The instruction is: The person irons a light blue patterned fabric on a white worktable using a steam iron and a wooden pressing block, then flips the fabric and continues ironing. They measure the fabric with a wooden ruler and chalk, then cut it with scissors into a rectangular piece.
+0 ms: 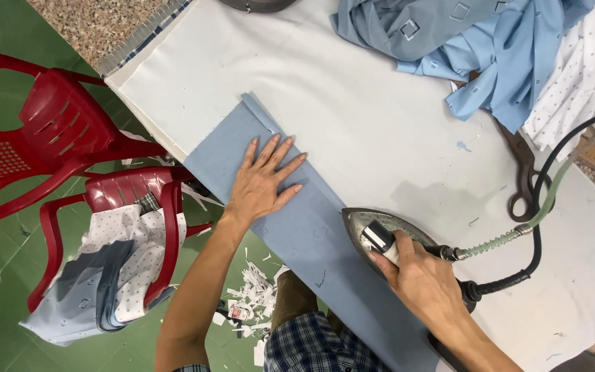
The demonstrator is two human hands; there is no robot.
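While the right hand (421, 279) closes around the heavy steam iron's (380, 234) handle, the left hand (263, 182) lies open, flattening the soft, light blue fabric strip (311, 238) on the worktop (352, 117).

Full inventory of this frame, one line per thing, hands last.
fabric strip: 1, blue, table's near edge
iron: 1, grey, on strip's right part
hose: 2, black and pale green, iron to right edge
scissors: 1, brown, table right
shirts: pile, blue and white, table top right
table: 1, white cover
chairs: 2, red, left; one holds cloth
paper scraps: white, green floor
left hand: flat on strip
right hand: grips iron handle
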